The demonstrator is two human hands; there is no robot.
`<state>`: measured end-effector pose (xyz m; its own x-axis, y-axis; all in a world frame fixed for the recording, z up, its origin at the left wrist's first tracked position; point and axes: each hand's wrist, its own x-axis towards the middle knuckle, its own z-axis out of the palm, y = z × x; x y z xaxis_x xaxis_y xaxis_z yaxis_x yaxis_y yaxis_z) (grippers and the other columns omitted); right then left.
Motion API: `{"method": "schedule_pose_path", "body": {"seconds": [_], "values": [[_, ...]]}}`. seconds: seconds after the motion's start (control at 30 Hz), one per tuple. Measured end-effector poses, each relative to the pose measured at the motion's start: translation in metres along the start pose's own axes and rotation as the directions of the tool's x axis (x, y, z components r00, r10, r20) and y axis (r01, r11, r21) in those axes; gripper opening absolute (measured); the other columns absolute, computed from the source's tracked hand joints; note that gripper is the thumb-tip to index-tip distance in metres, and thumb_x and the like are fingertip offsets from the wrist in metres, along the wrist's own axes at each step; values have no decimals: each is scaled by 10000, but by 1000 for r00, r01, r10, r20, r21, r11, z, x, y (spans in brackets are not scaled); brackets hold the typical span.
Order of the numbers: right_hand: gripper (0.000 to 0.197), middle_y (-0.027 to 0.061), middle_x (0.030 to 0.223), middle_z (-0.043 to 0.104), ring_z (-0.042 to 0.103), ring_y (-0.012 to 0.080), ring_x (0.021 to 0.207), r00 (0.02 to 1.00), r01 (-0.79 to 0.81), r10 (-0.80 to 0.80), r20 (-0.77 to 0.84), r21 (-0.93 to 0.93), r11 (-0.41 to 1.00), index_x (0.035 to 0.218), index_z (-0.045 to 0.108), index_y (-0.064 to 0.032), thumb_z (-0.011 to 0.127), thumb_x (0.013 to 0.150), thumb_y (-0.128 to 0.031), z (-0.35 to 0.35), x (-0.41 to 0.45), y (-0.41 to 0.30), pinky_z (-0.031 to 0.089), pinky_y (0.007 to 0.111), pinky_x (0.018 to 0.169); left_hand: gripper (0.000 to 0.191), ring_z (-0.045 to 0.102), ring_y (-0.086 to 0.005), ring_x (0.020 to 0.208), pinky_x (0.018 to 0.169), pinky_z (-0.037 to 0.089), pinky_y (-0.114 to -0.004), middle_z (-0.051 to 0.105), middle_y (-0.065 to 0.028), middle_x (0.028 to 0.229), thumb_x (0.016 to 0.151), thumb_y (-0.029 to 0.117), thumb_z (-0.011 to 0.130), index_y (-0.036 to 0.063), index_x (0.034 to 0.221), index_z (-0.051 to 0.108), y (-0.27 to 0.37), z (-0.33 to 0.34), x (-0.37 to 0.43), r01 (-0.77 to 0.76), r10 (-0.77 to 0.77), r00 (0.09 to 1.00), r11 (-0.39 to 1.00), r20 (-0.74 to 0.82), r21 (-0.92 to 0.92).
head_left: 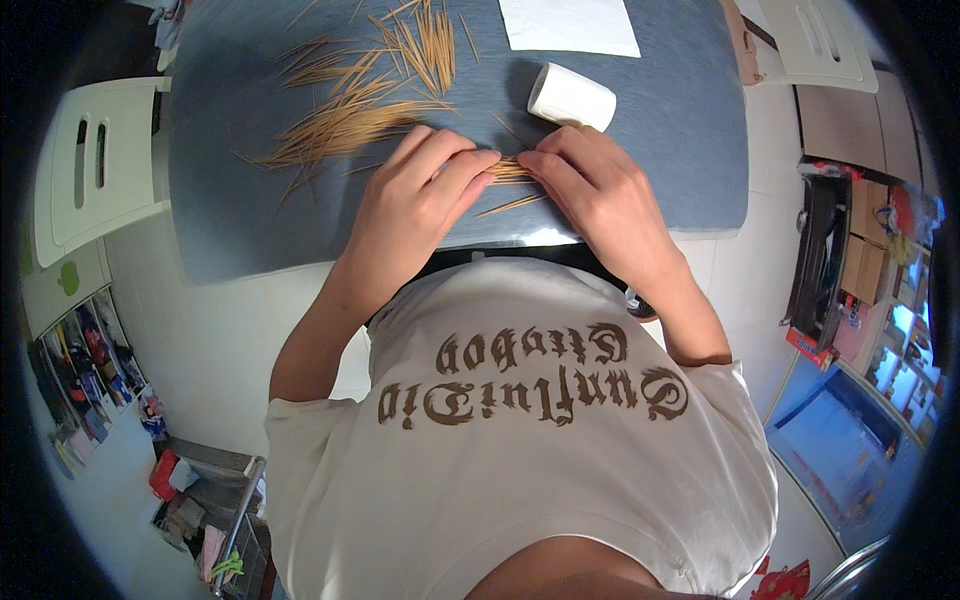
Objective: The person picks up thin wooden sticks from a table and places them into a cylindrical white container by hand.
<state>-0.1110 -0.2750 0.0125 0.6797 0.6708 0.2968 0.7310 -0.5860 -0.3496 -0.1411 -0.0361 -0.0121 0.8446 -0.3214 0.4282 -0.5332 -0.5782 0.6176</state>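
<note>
A small bundle of wooden toothpicks (511,171) lies crosswise between my hands, close to the table's near edge. My left hand (424,199) pinches the bundle's left end with its fingertips. At the other end, the fingers of my right hand (604,191) close on the same sticks. A few loose toothpicks (514,205) rest just below the bundle, and a single one slants above it. Past my right fingers, a white cylindrical container (574,97) lies on its side. To the left spreads a large loose heap of toothpicks (341,131).
The table (240,232) has a blue-grey top. More toothpicks (427,45) are scattered at the far side, left of a white sheet (574,26). Pale plastic chairs stand at the left (101,165) and far right (821,41). Shelves (90,367) line the left wall.
</note>
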Motion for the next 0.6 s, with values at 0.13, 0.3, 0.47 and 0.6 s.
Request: {"method": "schedule_pose_path", "body": {"seconds": [0.13, 0.3, 0.47, 0.6], "values": [[248, 89, 1052, 664, 698, 289, 1026, 1000, 1, -1, -19, 2, 1000, 1083, 763, -7, 735, 842, -62, 2, -3, 3, 603, 413, 909, 277, 677, -290, 946, 814, 576, -418, 696, -98, 1048, 871, 2, 858, 15, 1135, 773, -3, 5, 0, -14, 14, 1000, 1000, -8, 11], [234, 95, 1052, 659, 696, 288, 1037, 997, -8, 14, -72, 83, 996, 1077, 765, -17, 772, 852, -81, 4, -6, 9, 600, 416, 896, 285, 674, -278, 958, 813, 580, -422, 681, -80, 1053, 870, 11, 863, 28, 1138, 767, -7, 4, -3, -1, 1, 1000, 1000, -15, 1], [301, 97, 1093, 674, 690, 306, 1060, 987, -24, 45, -152, 138, 990, 1135, 764, -28, 834, 863, -136, -1, -16, 9, 593, 438, 891, 422, 699, -296, 1074, 936, 570, -419, 741, -102, 1185, 839, 70, 916, 41, 1236, 776, -5, -1, -3, 43, -43, 999, 998, -12, 50], [396, 107, 1174, 705, 680, 339, 1067, 986, -79, 98, -133, 141, 987, 1220, 748, -32, 862, 867, -172, -2, -25, 6, 582, 455, 915, 469, 694, -311, 1116, 968, 562, -437, 752, -111, 1252, 850, 88, 911, 47, 1290, 755, -4, -1, 1, 41, -41, 999, 999, 0, 25]]}}
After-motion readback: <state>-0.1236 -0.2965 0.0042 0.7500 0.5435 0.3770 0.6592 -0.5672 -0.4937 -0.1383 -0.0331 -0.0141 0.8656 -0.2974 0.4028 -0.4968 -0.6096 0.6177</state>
